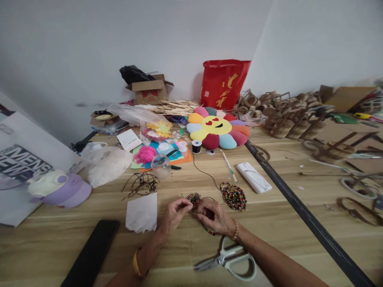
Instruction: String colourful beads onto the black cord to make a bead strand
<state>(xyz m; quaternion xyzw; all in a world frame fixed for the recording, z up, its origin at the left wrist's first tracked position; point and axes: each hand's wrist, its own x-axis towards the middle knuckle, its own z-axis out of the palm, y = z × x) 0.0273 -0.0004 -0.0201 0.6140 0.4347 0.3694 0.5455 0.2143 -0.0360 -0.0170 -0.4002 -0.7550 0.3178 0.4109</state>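
Observation:
My left hand (175,214) and my right hand (214,217) meet near the front middle of the wooden table (269,223). Both have their fingers pinched on a small piece of multicoloured beadwork (194,198) that shows between them. A strand of beads (210,231) curls out from under my right hand. A thin black thread (206,172) runs from the beadwork up to a black thread spool (196,146). A larger beaded piece (234,196) lies just right of my hands. Scissors with pale green handles (230,259) lie under my right forearm.
A white paper piece (142,212) and a black phone (92,257) lie left of my hands. Farther back are black cord scraps (142,183), a pink yarn ball (145,154), a flower cushion (217,128), a white box (253,177), a red bag (224,83) and woven baskets (287,119).

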